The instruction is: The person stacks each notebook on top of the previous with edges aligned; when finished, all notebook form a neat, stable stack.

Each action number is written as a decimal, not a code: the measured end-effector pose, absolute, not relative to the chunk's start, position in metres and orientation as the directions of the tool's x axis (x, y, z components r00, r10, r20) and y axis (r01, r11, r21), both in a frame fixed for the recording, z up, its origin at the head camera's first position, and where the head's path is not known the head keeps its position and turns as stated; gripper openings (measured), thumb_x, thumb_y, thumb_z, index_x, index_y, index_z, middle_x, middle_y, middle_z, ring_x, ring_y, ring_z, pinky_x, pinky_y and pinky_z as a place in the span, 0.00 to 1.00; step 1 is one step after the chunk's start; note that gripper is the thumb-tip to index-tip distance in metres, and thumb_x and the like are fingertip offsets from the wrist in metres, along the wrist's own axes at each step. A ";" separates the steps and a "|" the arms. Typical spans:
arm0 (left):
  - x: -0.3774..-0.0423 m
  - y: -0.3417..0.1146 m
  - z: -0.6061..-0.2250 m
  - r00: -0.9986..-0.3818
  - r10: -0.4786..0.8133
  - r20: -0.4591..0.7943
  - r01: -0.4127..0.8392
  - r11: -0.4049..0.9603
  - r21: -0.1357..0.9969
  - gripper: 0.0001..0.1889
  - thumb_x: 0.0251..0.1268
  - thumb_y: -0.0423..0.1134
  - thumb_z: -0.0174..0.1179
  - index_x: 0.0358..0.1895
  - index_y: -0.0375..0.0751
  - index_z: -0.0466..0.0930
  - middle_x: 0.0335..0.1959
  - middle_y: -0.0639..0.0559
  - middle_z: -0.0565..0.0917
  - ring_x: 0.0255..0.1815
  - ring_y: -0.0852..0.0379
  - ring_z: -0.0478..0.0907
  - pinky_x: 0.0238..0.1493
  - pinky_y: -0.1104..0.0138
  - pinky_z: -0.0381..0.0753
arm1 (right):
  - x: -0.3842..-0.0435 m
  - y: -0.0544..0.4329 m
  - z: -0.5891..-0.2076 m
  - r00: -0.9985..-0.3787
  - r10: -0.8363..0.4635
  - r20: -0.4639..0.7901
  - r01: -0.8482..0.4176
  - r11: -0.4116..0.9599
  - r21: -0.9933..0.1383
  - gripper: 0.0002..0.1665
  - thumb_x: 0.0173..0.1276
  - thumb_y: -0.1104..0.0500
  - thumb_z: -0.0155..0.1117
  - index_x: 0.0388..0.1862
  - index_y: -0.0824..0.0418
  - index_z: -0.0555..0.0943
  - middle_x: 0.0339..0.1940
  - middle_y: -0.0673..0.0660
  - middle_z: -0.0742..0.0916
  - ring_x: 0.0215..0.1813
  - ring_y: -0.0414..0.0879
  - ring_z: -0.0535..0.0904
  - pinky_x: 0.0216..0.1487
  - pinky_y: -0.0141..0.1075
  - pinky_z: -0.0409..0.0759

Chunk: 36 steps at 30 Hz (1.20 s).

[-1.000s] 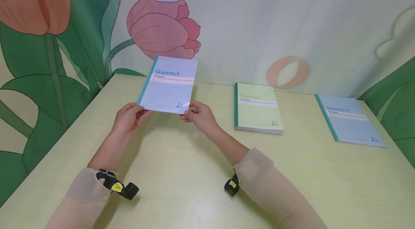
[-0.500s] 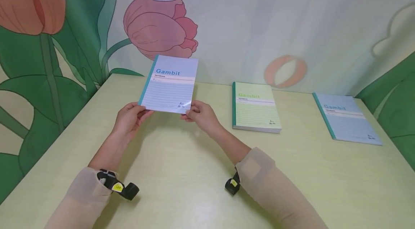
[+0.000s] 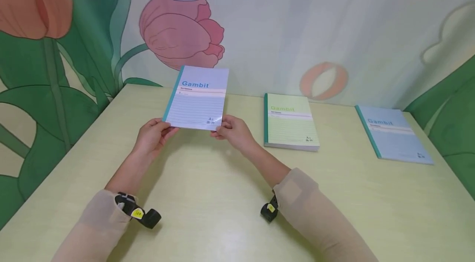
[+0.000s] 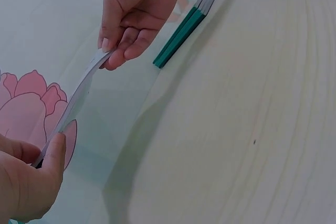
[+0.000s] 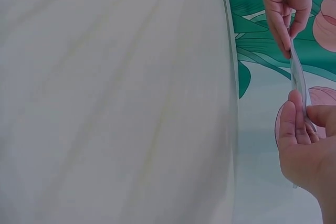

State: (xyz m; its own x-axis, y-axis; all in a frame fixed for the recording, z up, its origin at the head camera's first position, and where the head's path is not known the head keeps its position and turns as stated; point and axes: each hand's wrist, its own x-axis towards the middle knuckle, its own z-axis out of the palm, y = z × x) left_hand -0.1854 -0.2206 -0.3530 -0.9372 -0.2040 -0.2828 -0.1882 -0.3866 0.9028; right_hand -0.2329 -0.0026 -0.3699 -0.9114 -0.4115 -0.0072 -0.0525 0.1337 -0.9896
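Note:
A thin blue-and-white notebook with a teal spine is held up above the far left of the table, its cover facing the head camera. My left hand pinches its near left corner between thumb and fingers. At the near right corner, my right hand grips it the same way. Both wrist views show the notebook edge-on: the left wrist view has its slightly bowed edge between the two hands, and the right wrist view shows its edge too.
On the pale table, a thicker green notebook stack lies right of my right hand. Farther right lies a thin blue notebook. A curtain printed with flowers hangs behind the table.
The head view has shifted slightly, so the table and lying notebooks appear a little farther left. Both hands and the held notebook sit slightly farther right; the grip is the same.

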 end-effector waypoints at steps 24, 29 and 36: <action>-0.192 -0.202 -0.357 -0.938 -0.194 -0.286 -0.204 -0.355 0.912 0.07 0.70 0.29 0.45 0.48 0.34 0.66 0.48 0.43 0.73 0.40 0.57 0.78 0.47 0.71 0.78 | -0.236 0.020 -0.371 -0.912 -0.410 -0.010 -0.055 0.146 -0.988 0.18 0.67 0.71 0.53 0.55 0.73 0.71 0.43 0.66 0.83 0.39 0.51 0.83 0.42 0.36 0.82; -0.193 -0.196 -0.357 -0.940 -0.191 -0.283 -0.205 -0.347 0.915 0.08 0.70 0.28 0.45 0.49 0.34 0.65 0.48 0.43 0.72 0.39 0.58 0.79 0.47 0.71 0.78 | -0.235 0.027 -0.370 -0.910 -0.415 0.013 -0.076 0.136 -0.988 0.17 0.66 0.71 0.53 0.54 0.74 0.71 0.41 0.64 0.84 0.39 0.50 0.83 0.43 0.37 0.82; -0.194 -0.189 -0.357 -0.944 -0.168 -0.284 -0.213 -0.346 0.914 0.07 0.70 0.28 0.45 0.48 0.34 0.65 0.49 0.42 0.72 0.40 0.57 0.78 0.47 0.71 0.78 | -0.233 0.036 -0.367 -0.913 -0.407 0.003 -0.063 0.134 -0.989 0.17 0.66 0.72 0.53 0.54 0.74 0.71 0.39 0.65 0.84 0.38 0.51 0.83 0.42 0.37 0.83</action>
